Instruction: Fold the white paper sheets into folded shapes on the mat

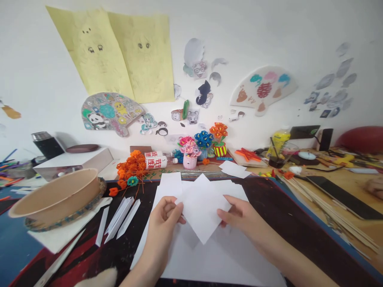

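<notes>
Between my two hands is a square of white paper [204, 211], turned so that one corner points away from me and one towards me. My left hand [167, 215] pinches its left corner between thumb and fingers. At the right corner my right hand [235, 211] grips it the same way. Below the square lie larger white sheets [191, 267] on the dark mat. A few loose white paper pieces [235, 169] rest just beyond the sheets. Several narrow folded paper strips [119, 219] lie to the left of my left hand.
On the left stands a beige oval bowl [56, 195], with scissors [60, 259] nearer me. Orange craft flowers [134, 167], a white bottle [157, 159] and small flower pots [190, 160] line the back. Thin sticks [332, 215] and a black phone [344, 197] lie on the right.
</notes>
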`<state>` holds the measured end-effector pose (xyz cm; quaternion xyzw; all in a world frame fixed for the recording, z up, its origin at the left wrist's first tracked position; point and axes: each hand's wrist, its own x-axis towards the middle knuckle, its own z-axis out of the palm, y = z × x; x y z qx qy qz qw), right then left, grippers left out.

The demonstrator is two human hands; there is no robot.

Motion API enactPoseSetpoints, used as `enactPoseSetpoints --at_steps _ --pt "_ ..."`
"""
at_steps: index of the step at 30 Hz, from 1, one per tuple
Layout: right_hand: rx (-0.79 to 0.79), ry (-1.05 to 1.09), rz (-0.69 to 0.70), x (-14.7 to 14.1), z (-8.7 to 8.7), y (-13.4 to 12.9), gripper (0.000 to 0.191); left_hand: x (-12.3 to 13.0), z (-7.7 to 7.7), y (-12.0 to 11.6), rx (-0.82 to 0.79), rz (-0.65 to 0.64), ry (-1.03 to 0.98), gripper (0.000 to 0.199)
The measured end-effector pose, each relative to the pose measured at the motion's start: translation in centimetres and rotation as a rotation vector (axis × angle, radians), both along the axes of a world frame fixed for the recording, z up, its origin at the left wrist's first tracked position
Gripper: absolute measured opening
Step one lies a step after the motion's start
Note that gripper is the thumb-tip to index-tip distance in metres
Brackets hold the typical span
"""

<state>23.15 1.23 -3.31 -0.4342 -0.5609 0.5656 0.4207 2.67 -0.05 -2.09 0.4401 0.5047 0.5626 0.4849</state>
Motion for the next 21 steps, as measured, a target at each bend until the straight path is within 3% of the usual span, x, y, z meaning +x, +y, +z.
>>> enactPoseSetpoints --at_steps 3,7,13,18,21 --pt "-0.055 0.023 -0.013 0.0 -0.4 0.3 0.039 0.5 -0.2 -0.3 0.058 -0.024 0.156 0.019" --pt "-0.102 0.036 -0.039 -0.1 -0.6 0.4 0.038 0.5 -0.4 -0.7 0.215 -0.004 0.582 0.013" --pt "-0.209 0.351 -0.044 -1.5 -0.2 -0.4 0.036 0.3 -0.6 -0.5 0.533 0.145 0.931 0.005" --pt "-0.144 0.518 -0.048 -3.1 0.8 -0.5 0.030 0.5 -0.4 0.3 0.944 0.077 1.344 0.027" --pt "-0.139 0.590 0.035 -3.7 2.0 0.3 0.032 1.0 0.8 0.8 1.006 0.054 1.659 0.038"
